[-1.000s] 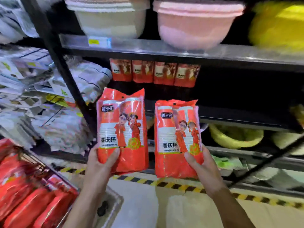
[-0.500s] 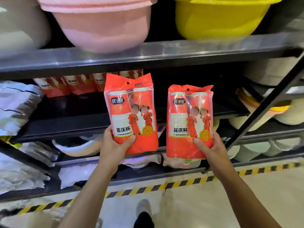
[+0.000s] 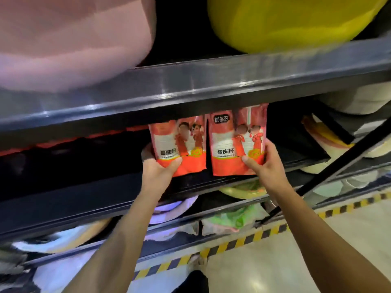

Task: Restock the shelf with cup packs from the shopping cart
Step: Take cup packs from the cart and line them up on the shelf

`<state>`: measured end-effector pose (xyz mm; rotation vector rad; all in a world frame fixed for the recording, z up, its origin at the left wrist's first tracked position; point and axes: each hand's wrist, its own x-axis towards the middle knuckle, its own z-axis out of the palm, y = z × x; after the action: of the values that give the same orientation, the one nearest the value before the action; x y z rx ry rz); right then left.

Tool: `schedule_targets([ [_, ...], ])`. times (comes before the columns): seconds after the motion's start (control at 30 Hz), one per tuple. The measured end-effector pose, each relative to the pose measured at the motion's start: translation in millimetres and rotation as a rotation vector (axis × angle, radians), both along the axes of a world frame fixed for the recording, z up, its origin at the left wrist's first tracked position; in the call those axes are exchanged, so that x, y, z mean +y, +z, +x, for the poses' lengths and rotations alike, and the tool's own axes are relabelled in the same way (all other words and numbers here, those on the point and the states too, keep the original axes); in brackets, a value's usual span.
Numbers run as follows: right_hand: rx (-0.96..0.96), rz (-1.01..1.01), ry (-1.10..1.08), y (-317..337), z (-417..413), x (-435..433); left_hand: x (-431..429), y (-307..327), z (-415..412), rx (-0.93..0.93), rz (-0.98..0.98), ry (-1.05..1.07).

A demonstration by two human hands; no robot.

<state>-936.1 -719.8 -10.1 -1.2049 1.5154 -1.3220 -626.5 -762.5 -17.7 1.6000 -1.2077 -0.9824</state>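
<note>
Two red cup packs stand upright side by side inside the dark shelf bay. My left hand [image 3: 159,169] grips the lower corner of the left cup pack [image 3: 179,142], thumb on its front. My right hand [image 3: 264,163] grips the bottom of the right cup pack [image 3: 237,140] the same way. Their tops are hidden behind the upper shelf board [image 3: 190,85]. Both packs sit over the black shelf floor [image 3: 84,187]. A row of red packs [image 3: 63,142] shows blurred at the back left of the bay. The shopping cart is out of view.
A pink basin [image 3: 69,39] and a yellow basin [image 3: 285,22] sit on the board above. A black diagonal brace [image 3: 349,157] crosses at right. Lower shelves hold bowls and bagged goods [image 3: 232,216]. Yellow-black tape [image 3: 243,240] edges the floor.
Both hands have pushed the two packs forward and up into the shelf bay, closer together. My view has moved in toward the shelf; the cart left the view earlier.
</note>
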Motion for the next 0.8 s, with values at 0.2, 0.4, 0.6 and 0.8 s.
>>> schedule_targets([
  [0.2, 0.117, -0.022, -0.027, -20, -16, -57, -49, -4, -29, 0.0, -0.132, 0.048],
  [0.4, 0.151, -0.069, 0.004, -30, -28, -100, -82, -15, -43, -0.1, -0.187, 0.013],
  [0.6, 0.187, -0.157, -0.015, -39, -33, -144, -117, -25, -51, -0.348, -0.235, 0.12],
  [0.8, 0.268, -0.217, -0.018, -38, -35, -180, -148, -25, -56, -0.362, -0.323, 0.19],
])
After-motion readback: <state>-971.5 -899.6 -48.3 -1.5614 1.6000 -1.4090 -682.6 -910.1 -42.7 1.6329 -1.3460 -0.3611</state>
